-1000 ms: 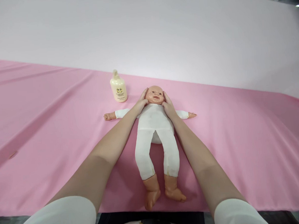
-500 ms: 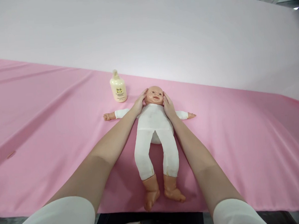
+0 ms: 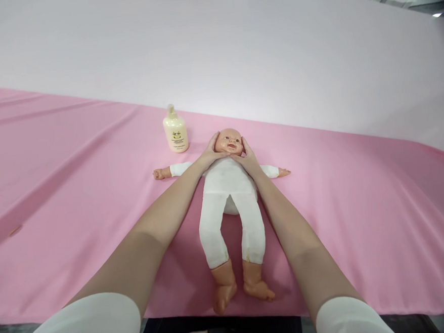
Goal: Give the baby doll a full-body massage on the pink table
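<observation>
A baby doll [image 3: 228, 178] with a white cloth body lies on its back, arms spread and feet pointing towards me. My left hand [image 3: 209, 154] cups the left side of its head, fingers along the cheek and thumb laid under the chin. On the other side my right hand [image 3: 247, 157] mirrors this, its thumb also under the chin. The doll's head is held between both palms; parts of its shoulders are hidden by my hands. A cream pump bottle [image 3: 176, 134] with a dark label stands upright beyond the doll's arm on the left, apart from my hands.
Pink cloth [image 3: 95, 195] with soft folds covers the table under the doll. A small brownish piece [image 3: 15, 230] lies on it at the far left. Behind the table rises a plain white surface [image 3: 199, 51].
Both thumbs have swung inward from beside the doll's head to under its chin. The palms stay at the sides of the head. Doll and bottle have not visibly moved.
</observation>
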Motion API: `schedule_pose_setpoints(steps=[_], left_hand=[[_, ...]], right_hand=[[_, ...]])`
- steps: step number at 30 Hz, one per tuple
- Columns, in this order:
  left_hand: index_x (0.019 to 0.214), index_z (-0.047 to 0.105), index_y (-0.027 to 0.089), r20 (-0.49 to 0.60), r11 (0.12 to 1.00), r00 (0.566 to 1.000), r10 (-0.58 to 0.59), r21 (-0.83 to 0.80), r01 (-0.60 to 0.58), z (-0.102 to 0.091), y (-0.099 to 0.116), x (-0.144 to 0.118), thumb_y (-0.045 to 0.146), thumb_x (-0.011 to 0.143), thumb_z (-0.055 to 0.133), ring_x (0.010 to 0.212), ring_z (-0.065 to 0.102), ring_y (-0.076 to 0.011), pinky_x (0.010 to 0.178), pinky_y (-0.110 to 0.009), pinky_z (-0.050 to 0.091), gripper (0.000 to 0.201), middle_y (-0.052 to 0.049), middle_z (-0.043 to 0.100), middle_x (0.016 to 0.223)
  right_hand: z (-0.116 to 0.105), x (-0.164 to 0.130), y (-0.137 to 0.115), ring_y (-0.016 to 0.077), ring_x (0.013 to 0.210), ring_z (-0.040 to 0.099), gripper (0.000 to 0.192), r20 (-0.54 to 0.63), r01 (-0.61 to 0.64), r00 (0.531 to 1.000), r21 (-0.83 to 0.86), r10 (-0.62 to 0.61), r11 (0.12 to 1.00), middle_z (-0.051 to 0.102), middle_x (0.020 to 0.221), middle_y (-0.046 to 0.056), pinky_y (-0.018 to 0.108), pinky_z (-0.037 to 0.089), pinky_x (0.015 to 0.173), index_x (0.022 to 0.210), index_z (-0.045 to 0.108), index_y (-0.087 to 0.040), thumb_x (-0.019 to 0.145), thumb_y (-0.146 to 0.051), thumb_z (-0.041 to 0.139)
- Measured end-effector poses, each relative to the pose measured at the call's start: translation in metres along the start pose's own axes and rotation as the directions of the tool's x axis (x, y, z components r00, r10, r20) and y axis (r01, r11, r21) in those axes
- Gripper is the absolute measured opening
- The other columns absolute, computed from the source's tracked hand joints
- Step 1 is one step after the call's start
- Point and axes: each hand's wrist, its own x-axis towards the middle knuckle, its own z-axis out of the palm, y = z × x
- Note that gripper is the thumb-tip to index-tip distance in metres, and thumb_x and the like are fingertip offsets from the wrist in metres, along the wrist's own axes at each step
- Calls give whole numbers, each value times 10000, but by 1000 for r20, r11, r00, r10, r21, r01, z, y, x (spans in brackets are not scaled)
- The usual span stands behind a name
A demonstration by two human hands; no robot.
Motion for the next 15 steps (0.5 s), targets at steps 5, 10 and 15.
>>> schedule_pose_setpoints(steps=[5, 10, 15], left_hand=[[1571, 304, 299, -23, 986, 997, -79, -150, 75, -1, -7, 5, 85, 608, 635, 1402, 494, -282, 1128, -392, 470, 1040, -25, 351, 1627], [1525, 415, 250, -129, 969, 985, -111, -234, 78, 1, -9, 10, 82, 569, 503, 1319, 575, -250, 1044, -350, 538, 974, -8, 451, 1572], [1515, 431, 244, -135, 966, 981, -138, -239, 103, 4, -2, 8, 114, 577, 499, 1323, 571, -247, 1013, -351, 560, 950, -8, 540, 1499]], right_hand=[[1, 7, 5, 272, 1520, 329, 1009, -13, -19, 1000, 5, 19, 1000, 331, 1629, 98, 435, 290, 1268, 1598, 209, -128, 758, -387, 705], [5, 10, 6, 200, 1514, 344, 776, -73, -46, 996, -9, 46, 999, 343, 1630, 44, 411, 281, 1272, 1583, 254, -158, 861, -305, 496], [6, 8, 5, 189, 1511, 344, 659, -132, -25, 991, -35, 20, 999, 416, 1591, 71, 389, 270, 1276, 1539, 352, -114, 925, -348, 400]])
